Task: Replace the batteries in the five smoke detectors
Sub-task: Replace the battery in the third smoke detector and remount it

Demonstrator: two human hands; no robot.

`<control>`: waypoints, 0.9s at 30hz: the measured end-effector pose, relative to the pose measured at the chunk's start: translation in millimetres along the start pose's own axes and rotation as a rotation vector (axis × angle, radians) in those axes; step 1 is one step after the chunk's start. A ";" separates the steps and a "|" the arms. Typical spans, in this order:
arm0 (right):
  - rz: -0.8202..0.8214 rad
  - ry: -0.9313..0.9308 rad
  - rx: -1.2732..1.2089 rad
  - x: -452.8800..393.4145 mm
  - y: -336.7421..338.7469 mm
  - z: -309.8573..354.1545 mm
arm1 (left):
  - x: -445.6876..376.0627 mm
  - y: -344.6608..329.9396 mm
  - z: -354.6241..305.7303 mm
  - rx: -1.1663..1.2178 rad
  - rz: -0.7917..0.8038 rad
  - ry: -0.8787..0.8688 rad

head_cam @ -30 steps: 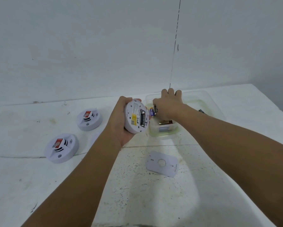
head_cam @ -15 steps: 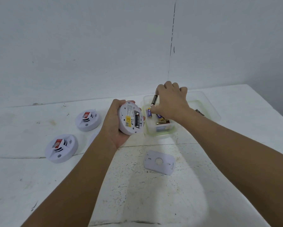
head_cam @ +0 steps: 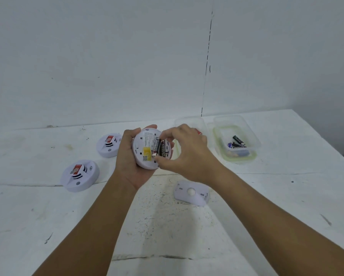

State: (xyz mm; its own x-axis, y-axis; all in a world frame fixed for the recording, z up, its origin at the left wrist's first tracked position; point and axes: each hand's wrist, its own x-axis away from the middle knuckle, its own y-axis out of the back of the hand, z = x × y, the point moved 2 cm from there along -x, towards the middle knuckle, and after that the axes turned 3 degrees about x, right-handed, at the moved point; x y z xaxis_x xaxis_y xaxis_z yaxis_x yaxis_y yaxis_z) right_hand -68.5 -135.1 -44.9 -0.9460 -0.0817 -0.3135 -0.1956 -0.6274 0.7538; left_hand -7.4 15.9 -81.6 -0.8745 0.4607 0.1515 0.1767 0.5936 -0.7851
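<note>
Left hand (head_cam: 134, 166) gripped the opened detector (head_cam: 150, 149) above the worktop (head_cam: 286, 196); right hand (head_cam: 187, 154) pinched a battery (head_cam: 163, 150) into its bay. Reversed polarity or slipping fingers might unseat it.

No wording can be made out for certain. The smoke detector (head_cam: 147, 150) in the left hand (head_cam: 131, 156) carries a block of small print and a yellow sticker (head_cam: 146, 152), both too blurred to read; white lettering on the black battery (head_cam: 163, 149) is also illegible. Two detectors (head_cam: 80, 175) on the table (head_cam: 47, 216) bear red labels, unreadable.
</note>
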 end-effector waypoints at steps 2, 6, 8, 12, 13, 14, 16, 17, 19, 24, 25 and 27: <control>0.004 0.012 -0.015 4.2 -5.2 3.3 | 6.9 -0.2 0.4 0.009 -0.002 -0.014; 0.003 0.008 -0.016 8.7 -8.8 4.6 | 15.9 1.8 -0.9 0.049 -0.027 -0.019; 0.002 0.016 -0.010 12.0 -12.0 4.6 | 20.0 1.8 -1.4 0.054 -0.028 -0.017; -0.007 -0.004 -0.087 16.9 -14.2 3.8 | 25.1 1.5 -3.4 0.024 -0.026 -0.032; -0.008 -0.019 -0.108 17.2 -13.8 3.3 | 26.2 1.6 -3.3 0.013 -0.027 -0.030; -0.010 -0.028 -0.121 17.4 -13.9 2.9 | 27.3 1.7 -2.7 0.007 -0.030 -0.026; -0.028 -0.015 -0.114 18.7 -16.3 3.1 | 29.5 1.4 -1.2 0.006 -0.034 -0.023; -0.038 -0.005 -0.099 20.0 -18.6 3.0 | 30.3 1.2 -0.5 0.004 -0.036 -0.026; -0.040 0.020 -0.051 23.3 -24.7 0.6 | 31.4 0.1 0.9 -0.004 -0.039 -0.031; -0.028 0.048 -0.002 31.2 -32.7 -3.7 | 31.4 -0.8 3.0 -0.031 -0.050 -0.012; -0.025 0.058 0.001 31.9 -33.9 -3.8 | 31.0 -0.5 3.5 -0.040 -0.054 -0.008; -0.030 0.082 0.007 31.6 -35.7 -4.5 | 30.1 -0.4 5.0 -0.046 -0.050 0.003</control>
State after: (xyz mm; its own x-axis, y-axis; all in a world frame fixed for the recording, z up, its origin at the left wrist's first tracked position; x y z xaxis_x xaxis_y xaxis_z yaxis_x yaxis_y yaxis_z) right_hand -90.3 -118.8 -84.3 -0.9155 -0.1264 -0.3820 -0.2254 -0.6253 0.7471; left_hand -36.1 26.2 -79.7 -0.8816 0.4313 0.1919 0.1533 0.6460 -0.7478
